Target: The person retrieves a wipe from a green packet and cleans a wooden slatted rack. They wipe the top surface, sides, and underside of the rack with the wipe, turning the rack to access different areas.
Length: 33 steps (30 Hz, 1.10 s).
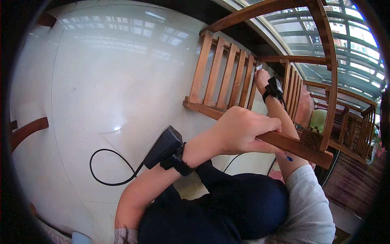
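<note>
A brown wooden slatted shelf rack (221,73) stands before me, its slatted shelf seen from above. My left hand (248,131) reaches across from the left and grips the rack's front wooden rail (295,148), with finger and thumb on either side of it. Farther in, my right hand (262,79) is at the end slats of the shelf, closed on a small white piece (259,67), perhaps cloth or tissue; its fingertips are partly hidden. Each wrist bears a strapped black device with a cable.
Pale glossy floor tiles (122,76) spread to the left, with curved wooden legs (30,131) at the far left. Behind the rack is a barred window (344,45). More slatted shelves (353,131) and a light green object (318,119) lie to the right. A black cable (112,184) loops near my left forearm.
</note>
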Motion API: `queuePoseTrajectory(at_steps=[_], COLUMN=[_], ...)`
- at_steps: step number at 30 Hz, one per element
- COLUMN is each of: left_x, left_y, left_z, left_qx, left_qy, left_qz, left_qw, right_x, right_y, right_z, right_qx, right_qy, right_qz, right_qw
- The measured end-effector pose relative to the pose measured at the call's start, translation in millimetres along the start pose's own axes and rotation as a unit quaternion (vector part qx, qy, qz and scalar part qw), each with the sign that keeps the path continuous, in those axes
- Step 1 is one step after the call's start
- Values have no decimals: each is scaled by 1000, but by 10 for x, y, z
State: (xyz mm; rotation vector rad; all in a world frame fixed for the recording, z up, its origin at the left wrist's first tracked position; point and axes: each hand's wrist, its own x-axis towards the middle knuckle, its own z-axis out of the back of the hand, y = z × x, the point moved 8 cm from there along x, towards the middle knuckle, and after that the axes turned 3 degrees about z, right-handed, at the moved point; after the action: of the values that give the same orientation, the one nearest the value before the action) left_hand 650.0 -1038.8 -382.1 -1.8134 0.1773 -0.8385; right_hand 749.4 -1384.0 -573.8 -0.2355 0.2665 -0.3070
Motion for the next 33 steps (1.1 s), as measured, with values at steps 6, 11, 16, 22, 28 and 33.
queuePoseTrajectory(at_steps=[6, 11, 16, 22, 28, 33], left_x=[-2, 2, -2, 7, -22, -24], left_y=[16, 25, 34, 37, 53, 102], left_z=[-17, -23, -28, -8, -14, -38], left_qx=[-5, -10, 0, 1, 27, 35], left_qy=[9, 10, 9, 7, 4, 31], left_qz=[2, -8, -1, 3, 20, 49], left_qw=[1000, 1000, 1000, 1000, 999, 998], right_x=[-59, -18, 97, -85, -686, -1301], right_y=[69, 91, 56, 56, 204, 325], right_z=[207, 87, -68, -118, 91, 260], right_qx=[78, 98, -5, -41, -20, 24], right_qy=[-108, -117, -71, -3, 55, 60], right_qz=[-25, -26, 12, -34, 17, 91], right_qw=[991, 988, 997, 999, 998, 994])
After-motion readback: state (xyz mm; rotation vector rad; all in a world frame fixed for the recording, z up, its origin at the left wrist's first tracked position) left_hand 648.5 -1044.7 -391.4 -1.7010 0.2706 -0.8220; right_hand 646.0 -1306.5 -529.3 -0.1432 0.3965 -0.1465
